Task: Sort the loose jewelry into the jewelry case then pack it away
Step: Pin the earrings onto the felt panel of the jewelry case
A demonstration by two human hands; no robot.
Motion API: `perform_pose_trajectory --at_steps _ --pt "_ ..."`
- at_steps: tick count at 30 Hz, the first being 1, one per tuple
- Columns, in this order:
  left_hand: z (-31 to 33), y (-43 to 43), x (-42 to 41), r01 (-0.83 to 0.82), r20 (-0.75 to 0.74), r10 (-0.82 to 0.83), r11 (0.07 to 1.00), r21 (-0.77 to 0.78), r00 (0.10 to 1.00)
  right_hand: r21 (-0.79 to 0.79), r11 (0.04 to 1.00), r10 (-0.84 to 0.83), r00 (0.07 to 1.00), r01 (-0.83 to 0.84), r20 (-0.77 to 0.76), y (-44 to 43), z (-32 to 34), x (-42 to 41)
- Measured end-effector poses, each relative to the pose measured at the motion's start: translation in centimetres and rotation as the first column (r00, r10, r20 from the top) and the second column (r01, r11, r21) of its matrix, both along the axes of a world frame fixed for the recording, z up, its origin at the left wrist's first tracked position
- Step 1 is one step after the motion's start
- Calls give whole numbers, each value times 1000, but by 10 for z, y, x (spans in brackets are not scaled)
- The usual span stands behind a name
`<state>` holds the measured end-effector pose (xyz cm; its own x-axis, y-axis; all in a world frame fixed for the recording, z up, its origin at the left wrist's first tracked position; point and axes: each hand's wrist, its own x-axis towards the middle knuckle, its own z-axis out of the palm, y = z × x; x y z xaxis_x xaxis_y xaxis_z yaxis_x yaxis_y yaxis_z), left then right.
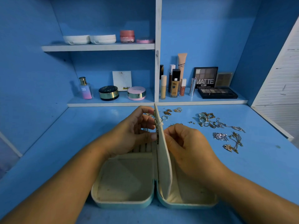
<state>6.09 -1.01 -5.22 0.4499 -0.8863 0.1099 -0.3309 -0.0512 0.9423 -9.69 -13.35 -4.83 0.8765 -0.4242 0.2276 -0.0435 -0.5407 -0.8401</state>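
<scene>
The jewelry case (126, 178) lies open on the blue desk (64, 143), right in front of the person. Its cream panel (164, 159) stands upright between the two halves. The left hand (131, 135) pinches a gold piece (156, 125) against the panel's left face. The right hand (184, 143), fingers curled, pinches the panel from the other side. Loose jewelry (208, 122) lies scattered to the right, with cosmetics (174, 84) on the shelves behind.

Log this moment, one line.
jewelry case open | left hand pinches divider flap | right hand against it | loose jewelry on desk
</scene>
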Motion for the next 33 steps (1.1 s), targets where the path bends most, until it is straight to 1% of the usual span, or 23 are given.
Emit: perform_pose_trajectory --at_steps 2,5,6,10,12,16,19,22,25,26,27,28,29,30,31,32,33 --pt "-1 0 0 1 -9 -1 1000 -7 1000 3 1000 26 1000 -26 8 -4 1 1" --pt "0 -1 1 12 0 -12 1000 1 1000 72 994 83 997 -83 2 -16 4 3" --pt "-1 -1 0 14 3 -14 1000 0 1000 54 994 94 996 -94 3 -20 5 3" --pt "-2 -1 -1 6 1 -6 1000 -23 1000 -199 967 162 987 -156 12 -22 9 1" --pt "-1 -1 -1 11 -1 -11 1000 -23 1000 -254 953 181 983 -165 40 -20 10 0" --pt "0 0 -1 20 30 -20 1000 -3 999 -311 938 194 976 -154 102 -18 8 1" --pt "0 -1 -1 18 34 -18 1000 5 999 -337 930 195 974 -145 119 -17 5 3" --pt "1 0 -1 17 41 -17 1000 13 999 -335 934 181 973 -125 141 -15 2 5" --pt "1 0 -2 20 45 -20 1000 3 999 -316 938 201 966 -141 163 -19 -1 6" --pt "0 -1 -3 19 52 -18 1000 -7 998 -287 945 205 968 -157 146 -22 -1 5" --pt "0 -2 -5 13 63 -12 1000 -19 998 -222 958 210 970 -180 121 -24 -1 5" --pt "0 -3 -6 8 73 -6 1000 -29 997 -112 972 217 971 -206 96 -25 0 5" --pt "0 -3 -8 0 85 2 1000 -31 996 43 973 220 971 -225 96 -26 3 6" --pt "0 -4 -9 -1 99 3 1000 -26 995 220 949 206 972 -227 113 -27 8 6" --pt "1 -4 -11 3 115 -2 1000 -10 993 382 899 178 975 -215 130 -30 13 5" --pt "2 -4 -12 9 137 -12 1000 20 990 482 854 155 980 -197 125 -35 19 3" --pt "3 -3 -14 14 173 -23 998 53 985 514 839 151 984 -176 91 -42 24 1"
